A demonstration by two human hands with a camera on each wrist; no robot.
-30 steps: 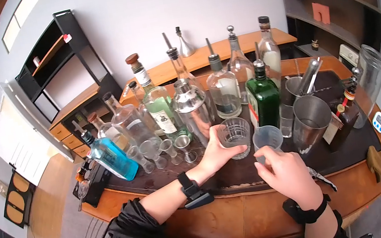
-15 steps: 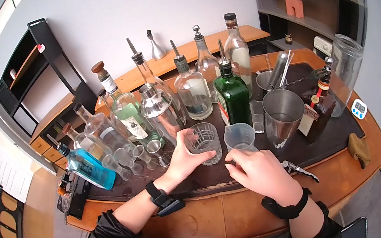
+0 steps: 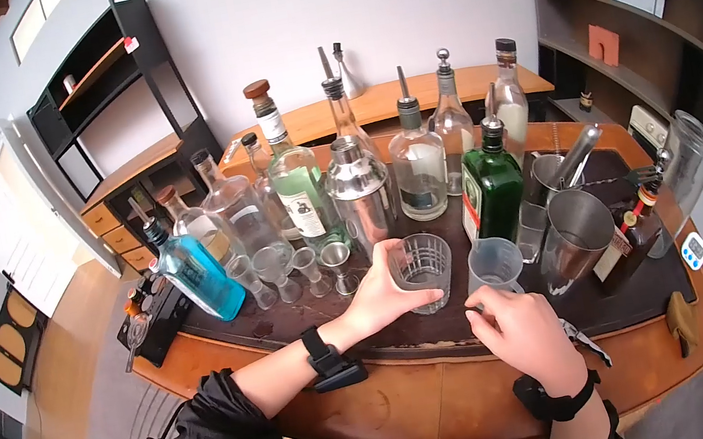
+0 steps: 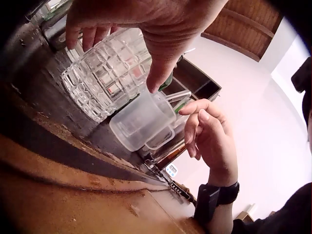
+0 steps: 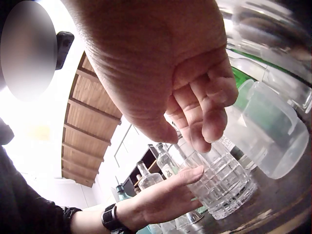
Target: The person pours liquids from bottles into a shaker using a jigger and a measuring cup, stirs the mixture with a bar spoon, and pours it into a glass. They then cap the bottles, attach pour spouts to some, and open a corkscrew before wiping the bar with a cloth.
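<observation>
My left hand (image 3: 387,293) grips a clear cut-glass tumbler (image 3: 424,274), with the thumb on the near side and the fingers around the far side. The tumbler's square-cut pattern shows closely in the left wrist view. Just right of it stands a translucent plastic measuring jug (image 3: 496,262) with a handle. My right hand (image 3: 527,331) hovers in front of the jug, fingers loosely bent with nothing between them. In the right wrist view the jug (image 5: 273,131) is beside those fingers, and the tumbler (image 5: 224,185) appears behind and below them.
Behind the hands stand a steel shaker (image 3: 361,194), a green bottle (image 3: 491,187) and several clear bottles. Small jiggers (image 3: 338,263) and a blue bottle (image 3: 197,278) are to the left. A metal mixing tin (image 3: 575,233), a dark bottle (image 3: 637,232) and a timer (image 3: 693,251) are on the right.
My left hand has drawn the tumbler a little toward me and left, widening the gap to the jug. The right hand stays by the jug. The head view swung right, then back.
</observation>
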